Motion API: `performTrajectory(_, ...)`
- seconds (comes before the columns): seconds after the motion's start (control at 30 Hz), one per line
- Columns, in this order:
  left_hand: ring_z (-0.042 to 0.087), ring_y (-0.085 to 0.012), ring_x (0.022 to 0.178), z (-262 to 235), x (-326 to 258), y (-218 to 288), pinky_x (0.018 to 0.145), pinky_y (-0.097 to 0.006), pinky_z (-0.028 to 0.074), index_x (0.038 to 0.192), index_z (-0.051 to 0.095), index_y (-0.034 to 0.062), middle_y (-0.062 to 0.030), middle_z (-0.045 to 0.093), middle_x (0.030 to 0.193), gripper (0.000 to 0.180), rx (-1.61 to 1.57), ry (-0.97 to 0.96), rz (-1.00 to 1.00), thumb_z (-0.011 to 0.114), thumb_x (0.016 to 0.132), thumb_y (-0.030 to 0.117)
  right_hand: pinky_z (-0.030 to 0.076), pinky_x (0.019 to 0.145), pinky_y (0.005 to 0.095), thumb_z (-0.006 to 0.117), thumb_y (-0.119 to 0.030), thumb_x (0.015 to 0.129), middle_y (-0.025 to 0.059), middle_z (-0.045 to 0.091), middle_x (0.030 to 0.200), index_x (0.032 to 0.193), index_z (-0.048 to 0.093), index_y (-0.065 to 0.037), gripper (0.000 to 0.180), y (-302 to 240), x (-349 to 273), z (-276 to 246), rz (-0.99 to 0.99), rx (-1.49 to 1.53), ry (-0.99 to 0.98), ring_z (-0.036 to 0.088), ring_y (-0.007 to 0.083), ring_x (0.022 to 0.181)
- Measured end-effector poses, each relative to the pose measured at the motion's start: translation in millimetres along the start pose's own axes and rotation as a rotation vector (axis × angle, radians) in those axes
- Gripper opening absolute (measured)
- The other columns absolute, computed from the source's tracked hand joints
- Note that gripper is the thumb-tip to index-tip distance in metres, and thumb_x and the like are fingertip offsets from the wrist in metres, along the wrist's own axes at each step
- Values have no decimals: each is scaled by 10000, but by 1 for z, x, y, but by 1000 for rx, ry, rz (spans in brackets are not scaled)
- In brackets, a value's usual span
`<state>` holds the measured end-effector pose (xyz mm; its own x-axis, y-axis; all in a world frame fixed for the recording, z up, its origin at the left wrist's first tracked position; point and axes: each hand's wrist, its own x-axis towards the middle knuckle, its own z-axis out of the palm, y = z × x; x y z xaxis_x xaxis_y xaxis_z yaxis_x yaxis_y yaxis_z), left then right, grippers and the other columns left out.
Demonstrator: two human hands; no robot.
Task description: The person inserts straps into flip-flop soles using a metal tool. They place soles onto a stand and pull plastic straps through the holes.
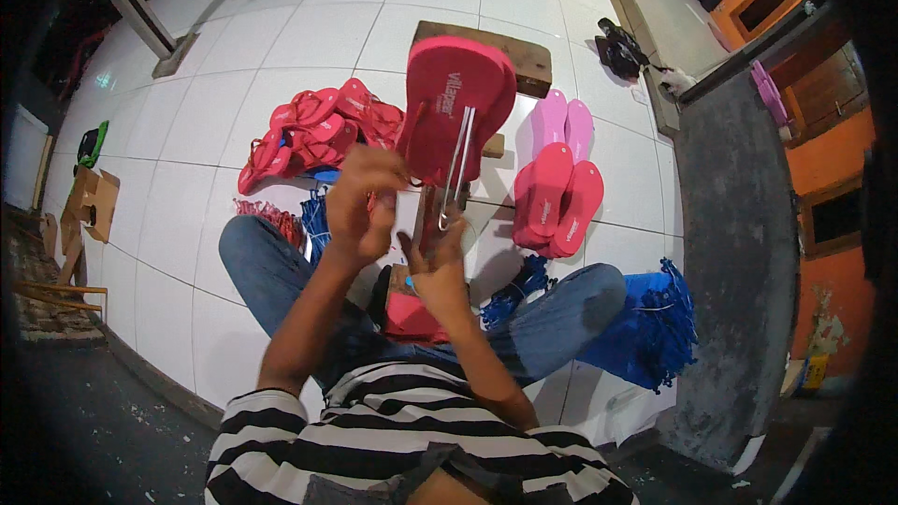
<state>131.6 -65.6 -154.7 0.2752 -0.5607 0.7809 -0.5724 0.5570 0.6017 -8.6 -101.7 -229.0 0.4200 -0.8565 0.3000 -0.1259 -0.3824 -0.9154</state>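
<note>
A red flip-flop sole (pixel 449 112) stands tilted up in front of me, with a second red layer showing behind its right edge. A long, thin two-pronged metal tool (pixel 458 164) lies across the lower part of the sole. My right hand (pixel 440 271) pinches the tool's lower end, one finger stretched to the left. My left hand (pixel 367 206) is raised beside the sole's lower left edge, its fingers curled; a bit of red shows there, but what they hold is hidden. Below the sole is a wooden stand (pixel 438 210), partly covered by my right hand.
Red flip-flops with straps (pixel 313 126) are heaped at the left. Red soles (pixel 558 201) and pink soles (pixel 564 122) lie at the right. Bundles of blue straps (pixel 645 327) sit by my right knee. A wooden block (pixel 524 61) lies behind the sole; a black bag (pixel 620 49) is farther off.
</note>
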Motion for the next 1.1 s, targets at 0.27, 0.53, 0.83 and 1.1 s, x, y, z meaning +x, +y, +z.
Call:
performTrajectory(0.27, 559, -208, 1108, 13, -4, 17, 886, -418, 415, 1045, 633, 169, -3, 621, 1060, 288, 555, -789, 291, 693, 782, 269, 460, 579, 258, 574, -142, 944, 16, 558, 655, 986, 598, 5, 155, -11, -27, -84, 153, 23, -393, 530, 97, 580)
performTrajectory(0.53, 569, -179, 705, 54, -14, 14, 614, -326, 442, 884, 630, 129, 21, 595, 839, 209, 471, -369, 205, 742, 708, 138, 503, 670, 239, 639, -80, 897, 82, 656, 877, 982, 661, 39, 148, -40, 23, -82, 354, 569, 293, 629, 108, 783)
performTrajectory(0.83, 606, -222, 715, 51, -16, 18, 566, -331, 470, 843, 618, 64, -47, 632, 877, 241, 546, -195, 170, 748, 648, 120, 496, 811, 339, 649, -27, 860, 135, 662, 960, 979, 654, 25, 131, -81, 42, -60, -238, 6, 225, 646, 234, 894)
performTrajectory(1.1, 571, -249, 743, 25, -12, 20, 636, -364, 444, 937, 611, 72, -99, 621, 946, 256, 329, -59, 435, 684, 692, 82, 399, 757, 226, 497, -177, 993, 30, 517, 897, 960, 539, 13, 198, -79, 48, -59, -128, 777, -177, 490, 93, 813)
